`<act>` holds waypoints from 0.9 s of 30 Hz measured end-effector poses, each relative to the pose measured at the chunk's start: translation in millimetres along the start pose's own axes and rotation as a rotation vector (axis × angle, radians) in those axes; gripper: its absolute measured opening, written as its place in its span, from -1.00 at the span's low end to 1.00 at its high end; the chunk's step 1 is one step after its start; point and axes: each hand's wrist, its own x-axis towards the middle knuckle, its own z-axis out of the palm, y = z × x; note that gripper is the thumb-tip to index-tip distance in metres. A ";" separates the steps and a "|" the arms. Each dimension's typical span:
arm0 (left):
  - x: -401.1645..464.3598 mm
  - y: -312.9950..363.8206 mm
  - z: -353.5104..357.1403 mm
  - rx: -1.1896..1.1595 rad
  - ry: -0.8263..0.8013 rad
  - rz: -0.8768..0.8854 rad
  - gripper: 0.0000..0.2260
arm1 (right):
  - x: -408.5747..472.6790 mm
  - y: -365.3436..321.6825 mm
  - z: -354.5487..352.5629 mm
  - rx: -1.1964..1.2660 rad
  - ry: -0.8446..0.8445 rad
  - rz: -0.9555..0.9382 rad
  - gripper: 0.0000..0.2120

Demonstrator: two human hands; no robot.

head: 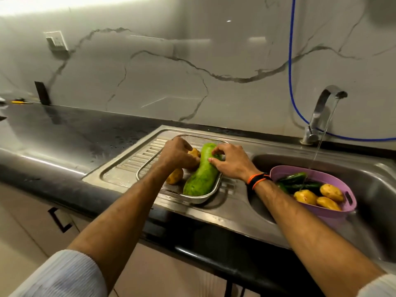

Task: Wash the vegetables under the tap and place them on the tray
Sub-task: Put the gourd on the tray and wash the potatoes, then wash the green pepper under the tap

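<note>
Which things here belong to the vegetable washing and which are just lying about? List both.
Job: running tap; purple basket of potatoes and cucumbers; steel tray; green gourd; left hand; right hand.

Lying about: blue hose; wall socket; yellow tool on the counter.

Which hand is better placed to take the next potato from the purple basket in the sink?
The right hand, probably. Its arm already lies beside the purple basket, which sits in the sink to the right under the running tap. The left hand is farther away, over the tray, on the far side of the green gourd.
</note>
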 end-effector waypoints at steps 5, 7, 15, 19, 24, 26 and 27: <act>-4.5 -10.0 5.2 0.119 -0.053 0.018 -0.63 | -2.7 0.3 -0.5 0.008 -0.011 0.010 -0.68; -6.0 -13.1 3.1 0.116 -0.059 0.024 -0.60 | -3.5 -0.6 -1.6 0.013 -0.026 0.013 -0.66; -9.6 10.8 1.3 0.061 0.035 0.109 -0.55 | -14.4 5.2 -26.7 0.094 0.053 0.058 -0.68; -10.9 47.6 19.2 0.002 0.071 0.189 -0.60 | -27.6 32.1 -59.2 0.144 0.101 0.136 -0.69; -8.9 92.0 56.0 -0.005 0.014 0.247 -0.59 | -50.3 76.6 -97.2 0.124 0.122 0.225 -0.69; -6.4 107.6 74.9 -0.012 -0.019 0.259 -0.60 | -60.4 98.1 -109.8 0.107 0.116 0.268 -0.70; -5.7 113.2 83.2 -0.014 -0.038 0.259 -0.60 | -64.4 107.4 -113.9 0.106 0.111 0.287 -0.70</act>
